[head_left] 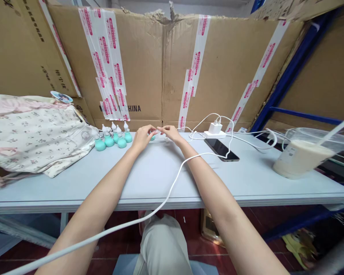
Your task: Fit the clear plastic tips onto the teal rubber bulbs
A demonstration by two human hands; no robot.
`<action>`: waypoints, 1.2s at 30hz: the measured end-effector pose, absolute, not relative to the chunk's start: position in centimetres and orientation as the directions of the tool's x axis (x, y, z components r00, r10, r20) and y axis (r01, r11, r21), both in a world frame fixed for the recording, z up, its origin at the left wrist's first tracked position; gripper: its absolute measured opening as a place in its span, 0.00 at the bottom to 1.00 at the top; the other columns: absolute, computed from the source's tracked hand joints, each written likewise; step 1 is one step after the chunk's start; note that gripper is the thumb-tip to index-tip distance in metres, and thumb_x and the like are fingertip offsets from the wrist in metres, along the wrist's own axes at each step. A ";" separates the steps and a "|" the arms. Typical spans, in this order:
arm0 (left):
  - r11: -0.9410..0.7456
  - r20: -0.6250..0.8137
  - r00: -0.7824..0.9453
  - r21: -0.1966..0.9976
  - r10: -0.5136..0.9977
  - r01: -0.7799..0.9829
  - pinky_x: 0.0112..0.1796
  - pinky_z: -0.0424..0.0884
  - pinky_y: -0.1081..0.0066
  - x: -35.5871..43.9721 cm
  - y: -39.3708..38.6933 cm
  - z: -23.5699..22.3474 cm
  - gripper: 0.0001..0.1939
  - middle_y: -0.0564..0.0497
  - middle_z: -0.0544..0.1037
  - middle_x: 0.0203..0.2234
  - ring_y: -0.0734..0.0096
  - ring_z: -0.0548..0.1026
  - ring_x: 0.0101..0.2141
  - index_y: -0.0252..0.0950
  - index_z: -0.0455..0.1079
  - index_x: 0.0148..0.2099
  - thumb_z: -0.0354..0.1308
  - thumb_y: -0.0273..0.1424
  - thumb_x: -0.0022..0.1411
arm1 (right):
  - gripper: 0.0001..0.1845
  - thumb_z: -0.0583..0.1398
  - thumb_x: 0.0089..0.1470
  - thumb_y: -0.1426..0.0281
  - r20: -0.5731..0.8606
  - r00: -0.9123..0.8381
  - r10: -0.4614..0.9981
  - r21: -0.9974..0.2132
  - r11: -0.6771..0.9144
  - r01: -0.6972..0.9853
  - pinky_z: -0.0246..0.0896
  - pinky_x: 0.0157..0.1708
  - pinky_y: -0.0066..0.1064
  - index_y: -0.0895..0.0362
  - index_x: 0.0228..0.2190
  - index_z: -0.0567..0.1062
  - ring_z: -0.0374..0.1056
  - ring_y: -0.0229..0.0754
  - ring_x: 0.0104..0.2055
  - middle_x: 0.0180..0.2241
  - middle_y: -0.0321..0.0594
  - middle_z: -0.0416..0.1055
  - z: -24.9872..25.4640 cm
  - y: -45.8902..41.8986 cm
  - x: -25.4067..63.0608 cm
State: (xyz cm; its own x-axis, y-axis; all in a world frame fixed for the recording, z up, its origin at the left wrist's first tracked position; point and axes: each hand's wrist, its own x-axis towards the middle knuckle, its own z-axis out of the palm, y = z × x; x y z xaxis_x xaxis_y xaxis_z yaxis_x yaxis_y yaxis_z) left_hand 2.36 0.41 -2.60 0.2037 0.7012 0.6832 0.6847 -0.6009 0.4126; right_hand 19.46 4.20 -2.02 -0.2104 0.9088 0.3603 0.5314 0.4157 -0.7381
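Observation:
My left hand (143,138) and my right hand (170,133) meet near the back of the table, fingertips almost touching. Both are closed in a pinch at a small whitish piece, too small to make out. Just under my left fingers shows part of a teal rubber bulb (153,137); whether it is held or rests on the table I cannot tell. Something small and pale lies beneath my right hand, mostly hidden. Left of my hands stand several teal squeeze bulbs with white pointed tips (122,141), grouped upright.
A floral cloth bag (43,133) fills the table's left side. To the right lie a black phone (222,149) and a white charger (215,128). A white cable (172,187) crosses over my right forearm. A plastic cup with a pale drink (301,158) stands far right. Cardboard (149,68) walls the back.

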 end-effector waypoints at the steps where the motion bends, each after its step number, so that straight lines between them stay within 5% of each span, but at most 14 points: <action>1: -0.590 0.680 0.178 0.440 0.711 0.677 0.35 0.63 0.71 2.3 0.5 -2.6 0.12 0.48 0.77 0.30 0.69 0.71 0.31 0.36 0.73 0.37 0.56 0.38 0.59 | 0.24 0.54 0.54 0.51 0.354 -0.221 0.909 -0.733 0.416 0.539 0.60 0.37 0.27 0.58 0.34 0.79 0.70 0.37 0.34 0.32 0.40 0.77 -1.9 4.2 19.7; 4: -0.561 0.655 0.119 0.522 0.746 0.642 0.34 0.63 0.71 1.9 1.1 -2.7 0.13 0.47 0.79 0.31 0.69 0.71 0.30 0.34 0.76 0.38 0.58 0.38 0.56 | 0.16 0.57 0.55 0.58 0.311 -0.174 0.934 -0.651 0.343 0.678 0.60 0.38 0.27 0.54 0.35 0.79 0.70 0.37 0.37 0.34 0.38 0.78 -1.5 3.8 21.1; 9: -0.503 0.526 0.107 0.704 0.844 0.502 0.31 0.63 0.72 1.5 2.2 -3.6 0.17 0.47 0.79 0.30 0.70 0.70 0.28 0.33 0.77 0.37 0.58 0.42 0.54 | 0.09 0.65 0.46 0.66 0.221 -0.071 0.973 -0.314 0.140 0.939 0.58 0.43 0.31 0.51 0.34 0.80 0.70 0.42 0.43 0.39 0.38 0.77 -2.1 3.1 23.2; 14: -0.369 0.357 0.096 0.886 0.929 0.280 0.26 0.62 0.75 1.9 2.3 -3.6 0.25 0.47 0.77 0.26 0.74 0.70 0.24 0.31 0.75 0.35 0.63 0.50 0.45 | 0.10 0.64 0.48 0.63 0.186 -0.086 0.979 -0.246 0.131 0.960 0.56 0.45 0.34 0.51 0.35 0.80 0.69 0.45 0.45 0.40 0.41 0.76 -2.9 3.2 23.3; 22: -0.237 0.219 0.191 0.968 0.957 0.080 0.31 0.66 0.74 2.2 1.0 -2.8 0.33 0.44 0.79 0.32 0.74 0.73 0.27 0.31 0.72 0.38 0.67 0.52 0.37 | 0.09 0.61 0.52 0.66 0.279 -0.110 0.954 -0.162 0.159 0.974 0.51 0.50 0.41 0.55 0.34 0.80 0.69 0.48 0.45 0.39 0.45 0.77 -3.9 3.4 22.2; 26: -0.219 0.209 0.204 0.975 0.956 0.030 0.32 0.67 0.73 2.2 1.1 -3.0 0.30 0.43 0.79 0.35 0.75 0.74 0.28 0.31 0.71 0.40 0.68 0.48 0.41 | 0.08 0.60 0.52 0.68 0.301 -0.106 0.948 -0.173 0.164 0.971 0.51 0.49 0.41 0.56 0.32 0.80 0.70 0.48 0.44 0.38 0.46 0.77 -4.1 3.4 22.3; 30: -0.205 0.210 0.190 0.978 0.959 -0.050 0.33 0.67 0.73 2.2 0.9 -2.9 0.26 0.43 0.79 0.35 0.77 0.73 0.27 0.31 0.69 0.42 0.68 0.42 0.45 | 0.08 0.59 0.52 0.67 0.409 -0.047 0.911 -0.307 0.186 0.933 0.54 0.46 0.37 0.54 0.32 0.79 0.70 0.46 0.42 0.35 0.42 0.77 -3.1 3.3 22.5; 33: -0.197 0.214 0.167 0.974 0.962 -0.114 0.32 0.68 0.74 2.2 0.7 -2.6 0.27 0.47 0.78 0.32 0.80 0.71 0.24 0.32 0.67 0.51 0.67 0.36 0.49 | 0.10 0.58 0.55 0.63 0.593 -0.044 0.804 -0.437 0.367 0.821 0.56 0.42 0.33 0.52 0.33 0.79 0.69 0.41 0.39 0.36 0.37 0.77 -2.1 3.1 22.0; 36: -0.198 0.225 0.164 0.966 0.960 -0.170 0.32 0.68 0.75 2.2 0.7 -2.4 0.27 0.50 0.77 0.31 0.82 0.71 0.24 0.34 0.66 0.54 0.65 0.33 0.53 | 0.11 0.58 0.55 0.63 0.733 -0.095 0.674 -0.444 0.580 0.683 0.57 0.39 0.30 0.54 0.32 0.78 0.66 0.40 0.37 0.35 0.37 0.76 -1.2 2.6 20.6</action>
State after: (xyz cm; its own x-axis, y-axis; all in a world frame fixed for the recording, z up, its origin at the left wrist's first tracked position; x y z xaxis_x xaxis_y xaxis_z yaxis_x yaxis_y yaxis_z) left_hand 2.23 0.68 -2.39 0.1641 0.9604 0.2253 -0.1696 -0.1975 0.9655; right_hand 20.56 2.61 -1.15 -0.0950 0.6736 0.7330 0.6828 0.5798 -0.4444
